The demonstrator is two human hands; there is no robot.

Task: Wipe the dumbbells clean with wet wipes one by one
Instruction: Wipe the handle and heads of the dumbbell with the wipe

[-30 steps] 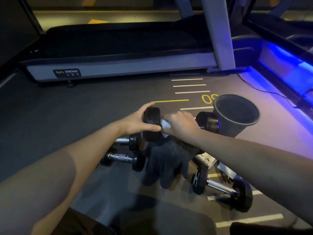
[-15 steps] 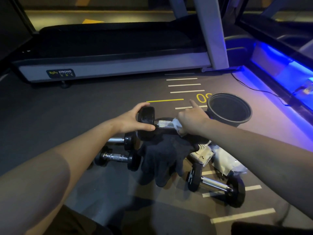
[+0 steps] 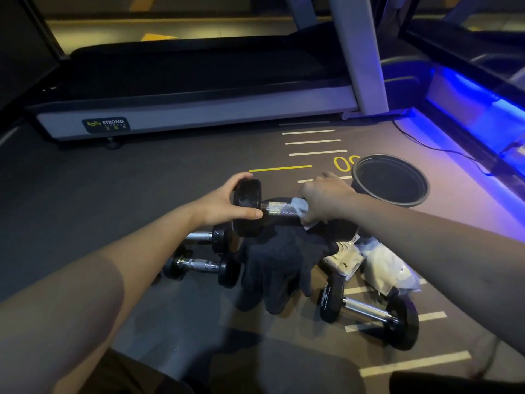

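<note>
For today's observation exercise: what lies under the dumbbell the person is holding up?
Under the held dumbbell lies a dark glove on the floor, beside two more dumbbells. The glove and the right hand hide whatever lies beneath them.

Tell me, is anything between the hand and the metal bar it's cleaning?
Only the wipe. The right hand grips it around the bar of the dumbbell, while the left hand holds the dumbbell's end.

Gym floor [image 3: 142,194] w/ three dumbbells [image 3: 369,311], black gloves [image 3: 278,268], wipe packs [image 3: 386,265], bin [image 3: 390,180], treadmill [image 3: 184,89].
</note>
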